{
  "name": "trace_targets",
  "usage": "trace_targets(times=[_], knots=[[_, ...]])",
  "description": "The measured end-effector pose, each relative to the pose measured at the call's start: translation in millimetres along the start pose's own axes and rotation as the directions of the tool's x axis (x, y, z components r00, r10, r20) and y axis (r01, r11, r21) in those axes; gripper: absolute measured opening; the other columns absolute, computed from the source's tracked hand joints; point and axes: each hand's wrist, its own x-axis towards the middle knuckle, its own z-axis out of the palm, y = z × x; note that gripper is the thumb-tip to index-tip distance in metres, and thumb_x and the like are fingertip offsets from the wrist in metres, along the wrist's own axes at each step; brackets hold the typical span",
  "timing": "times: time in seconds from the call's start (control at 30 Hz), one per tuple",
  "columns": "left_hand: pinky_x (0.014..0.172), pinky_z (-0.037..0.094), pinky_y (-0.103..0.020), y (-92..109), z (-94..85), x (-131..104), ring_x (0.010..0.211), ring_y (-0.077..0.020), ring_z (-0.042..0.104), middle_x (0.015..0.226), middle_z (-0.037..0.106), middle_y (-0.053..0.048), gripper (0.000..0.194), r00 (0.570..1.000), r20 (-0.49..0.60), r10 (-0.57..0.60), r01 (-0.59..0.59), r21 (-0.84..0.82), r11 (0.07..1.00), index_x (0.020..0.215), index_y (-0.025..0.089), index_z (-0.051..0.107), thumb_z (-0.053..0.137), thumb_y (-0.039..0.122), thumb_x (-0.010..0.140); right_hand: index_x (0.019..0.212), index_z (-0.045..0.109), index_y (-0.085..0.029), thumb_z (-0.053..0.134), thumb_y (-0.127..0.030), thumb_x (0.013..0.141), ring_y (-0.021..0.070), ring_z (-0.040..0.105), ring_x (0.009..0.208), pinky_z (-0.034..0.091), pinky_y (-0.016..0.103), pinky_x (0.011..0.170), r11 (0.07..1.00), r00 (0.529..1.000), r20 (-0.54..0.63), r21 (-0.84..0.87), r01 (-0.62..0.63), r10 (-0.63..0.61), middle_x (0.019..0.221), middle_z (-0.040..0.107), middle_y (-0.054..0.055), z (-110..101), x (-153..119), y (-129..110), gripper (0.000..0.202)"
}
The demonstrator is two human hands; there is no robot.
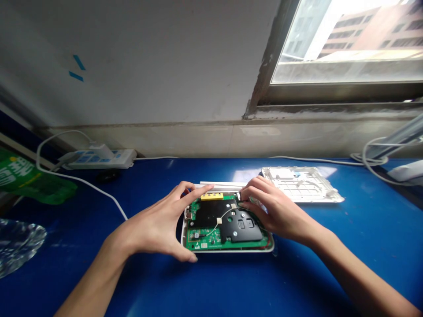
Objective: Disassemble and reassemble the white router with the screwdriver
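An opened router (211, 252), a white shell with a green circuit board (214, 241) inside, lies on the blue table. Black metal plates (211, 213) cover much of the board, and yellow ports (212, 197) line its far edge. A thin pale antenna wire (214, 229) runs across the plates. My left hand (161, 220) spans the router's left side, thumb at the near edge and forefinger at the far edge. At the far right corner, my right hand (269, 204) has its fingers pinched together; whatever is between them is hidden. White strips (224, 185) lie along the far edge.
A white plastic cover (302, 187) lies inside-up behind my right hand. On the left are a power strip (122, 158) with a white cable (82, 178), a green bottle (33, 180) and clear crinkled plastic (20, 244). More cable (370, 158) coils at the right.
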Motion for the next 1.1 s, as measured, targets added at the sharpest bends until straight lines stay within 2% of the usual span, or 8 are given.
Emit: trace_targets(times=[0.1,0.33,0.53,0.8,0.97,1.1], knots=[[0.116,0.051,-0.045,-0.3,0.5,-0.1,0.143,-0.0366,0.051,0.161,0.032,-0.002,0.134,1.000,-0.008,0.005,-0.005,-0.010,1.000,0.165,0.052,0.021,0.099,0.044,0.057,0.099,0.060,-0.021,0.056,-0.019,0.104,0.0260,0.056,0.094,0.052,0.043,0.080,0.999,1.000,-0.010,-0.030,0.019,-0.019,0.098,0.063,0.010,0.4,0.9,-2.1,0.007],[0.115,0.052,-0.045,-0.5,0.4,0.8,0.143,-0.0376,0.051,0.161,0.033,-0.003,0.133,1.000,-0.014,0.013,-0.013,-0.010,1.000,0.166,0.050,0.022,0.099,0.044,0.057,0.104,0.064,-0.023,0.063,-0.019,0.101,0.0256,0.059,0.101,0.057,0.041,0.081,0.999,0.999,0.026,-0.008,0.035,-0.035,0.113,0.063,0.011,0.2,-0.9,-1.4,0.005],[0.117,0.050,-0.046,-0.9,-0.2,1.6,0.144,-0.0378,0.050,0.160,0.035,-0.003,0.133,1.000,-0.011,0.022,-0.022,-0.043,0.999,0.165,0.050,0.023,0.099,0.051,0.056,0.103,0.063,-0.024,0.061,-0.021,0.103,0.0241,0.061,0.100,0.057,0.041,0.084,1.000,1.000,0.012,0.014,0.001,-0.002,0.112,0.061,0.010,2.4,-2.4,2.5,0.004],[0.117,0.050,-0.046,1.3,-1.8,1.2,0.144,-0.0371,0.049,0.160,0.034,-0.003,0.130,1.000,0.009,0.018,-0.017,-0.059,0.998,0.165,0.051,0.022,0.098,0.051,0.059,0.104,0.062,-0.023,0.058,-0.023,0.105,0.0236,0.060,0.100,0.057,0.041,0.084,0.998,0.999,0.030,0.041,-0.043,0.042,0.113,0.059,0.009,6.2,-4.6,7.4,0.004],[0.117,0.049,-0.046,0.7,-1.3,2.3,0.145,-0.0367,0.048,0.162,0.032,-0.002,0.130,1.000,0.012,0.020,-0.019,-0.064,0.998,0.165,0.052,0.022,0.098,0.052,0.060,0.102,0.059,-0.023,0.058,-0.019,0.104,0.0268,0.058,0.112,0.055,0.045,0.092,1.000,1.000,-0.001,0.002,-0.029,0.029,0.122,0.059,0.011,7.6,-4.1,6.7,0.004],[0.121,0.045,-0.046,-0.2,-2.1,1.7,0.148,-0.0365,0.045,0.162,0.032,-0.002,0.132,1.000,0.018,0.024,-0.023,-0.070,0.997,0.166,0.050,0.021,0.099,0.054,0.059,0.101,0.058,-0.023,0.056,-0.020,0.105,0.0250,0.061,0.105,0.057,0.041,0.086,1.000,1.000,0.010,0.005,-0.026,0.026,0.119,0.063,0.010,8.7,-3.6,6.6,0.005]])
